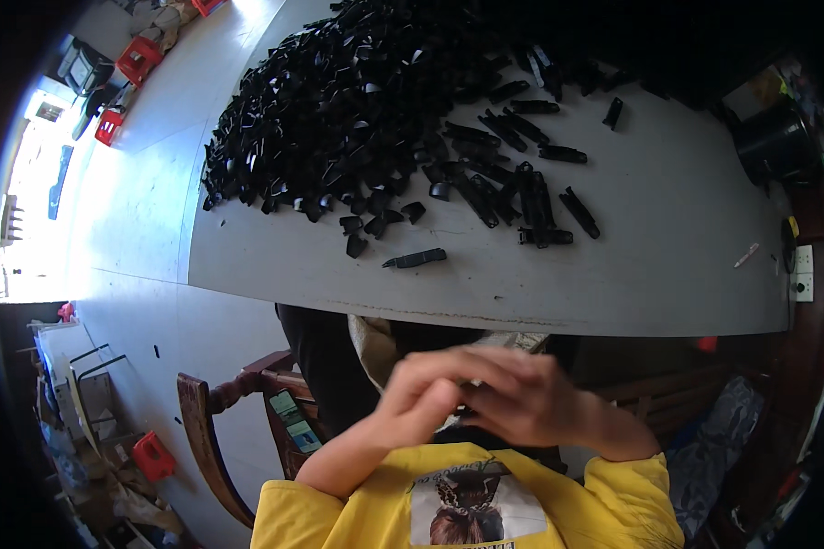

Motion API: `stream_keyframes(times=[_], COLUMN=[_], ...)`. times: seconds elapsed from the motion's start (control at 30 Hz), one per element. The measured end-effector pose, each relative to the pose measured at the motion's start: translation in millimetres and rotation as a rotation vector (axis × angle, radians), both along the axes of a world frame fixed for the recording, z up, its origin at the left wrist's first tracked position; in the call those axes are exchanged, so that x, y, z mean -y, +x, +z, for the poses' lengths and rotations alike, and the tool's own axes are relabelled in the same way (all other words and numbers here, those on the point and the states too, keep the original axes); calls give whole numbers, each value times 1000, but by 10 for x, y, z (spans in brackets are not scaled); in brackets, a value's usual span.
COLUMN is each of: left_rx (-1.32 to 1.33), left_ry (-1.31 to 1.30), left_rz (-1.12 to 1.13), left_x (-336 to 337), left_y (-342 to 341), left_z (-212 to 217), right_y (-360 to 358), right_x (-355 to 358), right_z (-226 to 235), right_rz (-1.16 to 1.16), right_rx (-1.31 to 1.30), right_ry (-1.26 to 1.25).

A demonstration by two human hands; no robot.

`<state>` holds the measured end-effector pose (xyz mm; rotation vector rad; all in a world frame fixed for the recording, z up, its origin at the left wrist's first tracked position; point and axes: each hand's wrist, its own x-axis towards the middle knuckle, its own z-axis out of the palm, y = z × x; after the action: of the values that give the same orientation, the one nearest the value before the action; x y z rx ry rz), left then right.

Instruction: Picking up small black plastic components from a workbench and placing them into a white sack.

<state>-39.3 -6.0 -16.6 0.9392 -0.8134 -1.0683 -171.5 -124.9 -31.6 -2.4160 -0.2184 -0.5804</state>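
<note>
My left hand point(419, 395) and my right hand point(533, 399) meet in front of my chest, below the near edge of the table point(668, 274). Both have curled fingers and are partly smeared by motion. A small dark patch shows between them, but what they hold, if anything, is hidden. Beyond them on the table lies a single long black plastic piece point(416, 259), closest to the edge. Farther back a large heap of small curved black plastic pieces point(325, 119) covers the left side. Several elongated black plastic parts point(536, 206) lie scattered to its right.
I sit on a wooden chair point(201, 430) with a phone point(295, 421) at its left side. A black bucket-like container point(774, 142) stands at the table's right end, near a white wall socket point(803, 273). Red stools point(139, 60) stand on the floor to the left.
</note>
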Motion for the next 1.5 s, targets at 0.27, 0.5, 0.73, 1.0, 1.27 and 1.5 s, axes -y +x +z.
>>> stream_keyframes(times=[0.27, 0.5, 0.73, 1.0, 1.27, 1.5], left_rx=[116, 1307, 1335, 950, 1010, 974], left_ry=[-158, 306, 378, 164, 14, -19], left_rz=[-24, 869, 797, 539, 437, 373], left_x=[-92, -54, -79, -275, -302, -326], left_y=[55, 741, 928, 566, 553, 536], left_z=[-164, -372, -517, -196, -102, -75], right_y=[237, 801, 955, 485, 379, 363], right_x=[-300, 208, 368, 214, 296, 304], right_z=[22, -111, -162, 98, 199, 235], right_rz=[-35, -236, -239, -219, -126, -127], right_rx=[-194, -20, -142, -317, -394, -545], right_ry=[338, -330, -368, 575, 771, 924])
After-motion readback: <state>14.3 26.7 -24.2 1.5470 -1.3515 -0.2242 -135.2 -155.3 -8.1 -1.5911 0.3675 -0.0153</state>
